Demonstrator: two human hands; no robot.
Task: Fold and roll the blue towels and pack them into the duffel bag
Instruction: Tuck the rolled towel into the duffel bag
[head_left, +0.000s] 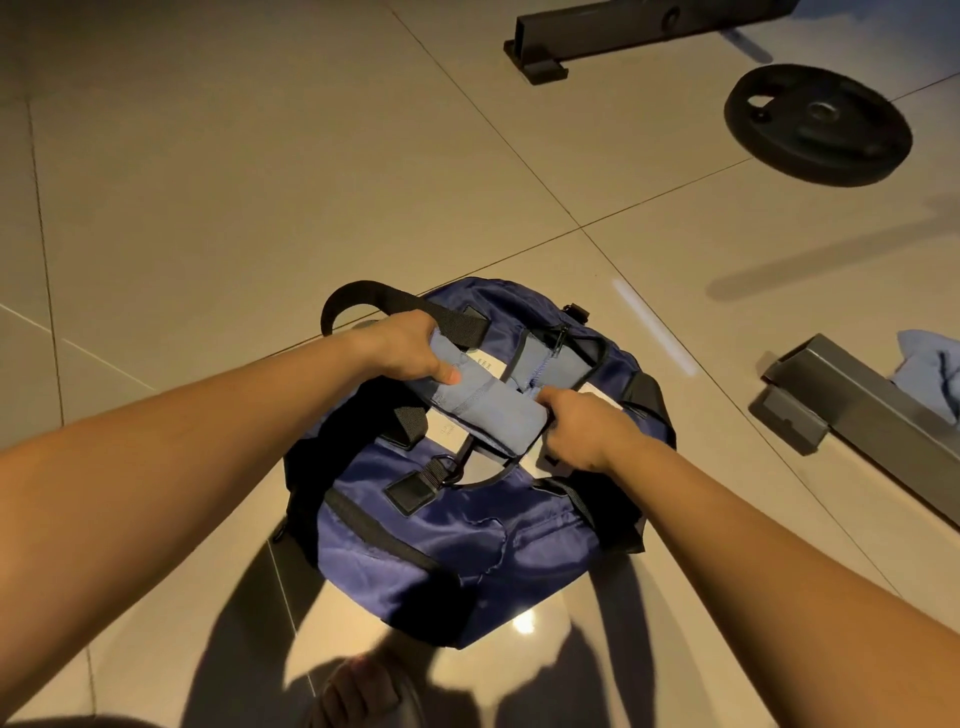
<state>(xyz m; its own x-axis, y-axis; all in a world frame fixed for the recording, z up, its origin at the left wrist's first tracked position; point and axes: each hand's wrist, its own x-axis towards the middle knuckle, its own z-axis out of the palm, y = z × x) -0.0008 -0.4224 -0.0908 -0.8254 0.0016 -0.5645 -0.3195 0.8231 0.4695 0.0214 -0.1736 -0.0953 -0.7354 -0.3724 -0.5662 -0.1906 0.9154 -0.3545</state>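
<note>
Just then you held the rolled blue towel (483, 410) directly over the navy duffel bag (457, 545), left hand (405, 348) curled round its far end, right hand (576, 431) gripping its near end, its long axis seemingly crosswise to the zip opening.

Rolled towel (488, 410) spans duffel bag (457, 545) mouth; black handle (363, 293) beside; open floor (208, 234) left, metal frame (852, 400) right.

Duffel bag (457, 540) on floor (208, 182), centre; rolled towel (488, 410) across its open top, left grip (402, 351) on far end, right grip (582, 431) on near end. Behind-right: weight plate (818, 124), frame foot (535, 57) further back. Right of bag: metal rail (852, 400), second towel (930, 369) behind it.
</note>
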